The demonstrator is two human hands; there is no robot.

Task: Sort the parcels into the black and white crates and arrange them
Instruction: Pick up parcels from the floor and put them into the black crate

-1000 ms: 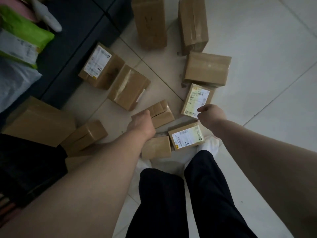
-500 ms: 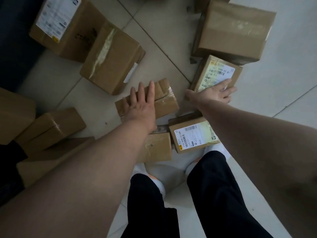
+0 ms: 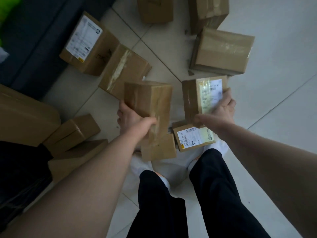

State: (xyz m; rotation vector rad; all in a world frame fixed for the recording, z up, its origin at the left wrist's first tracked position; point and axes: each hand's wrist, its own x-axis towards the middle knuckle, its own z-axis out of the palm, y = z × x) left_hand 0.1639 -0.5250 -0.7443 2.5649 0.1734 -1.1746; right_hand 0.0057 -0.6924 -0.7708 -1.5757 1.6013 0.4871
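Observation:
My left hand [image 3: 133, 118] grips a plain taped cardboard parcel [image 3: 151, 100], lifted off the floor and tilted. My right hand [image 3: 218, 109] grips a smaller labelled parcel [image 3: 202, 97], also raised, its white label facing up. Below them on the floor lie a small labelled box [image 3: 193, 138] and a plain small box [image 3: 161, 148], close to my feet. Several more brown parcels lie scattered on the tiles around them. A dark crate wall [image 3: 34, 48] runs along the upper left.
Larger boxes stand at the left [image 3: 89, 43], centre [image 3: 125, 69], right [image 3: 223, 52] and top [image 3: 154, 9]. Brown boxes pile at the left edge [image 3: 22, 115], with small ones [image 3: 75, 129] beside them. My legs in dark trousers [image 3: 163, 203] stand on bare tiles at lower right.
Both hands went from resting flat on the two parcels to gripping them and lifting them off the floor. The camera has shifted slightly back.

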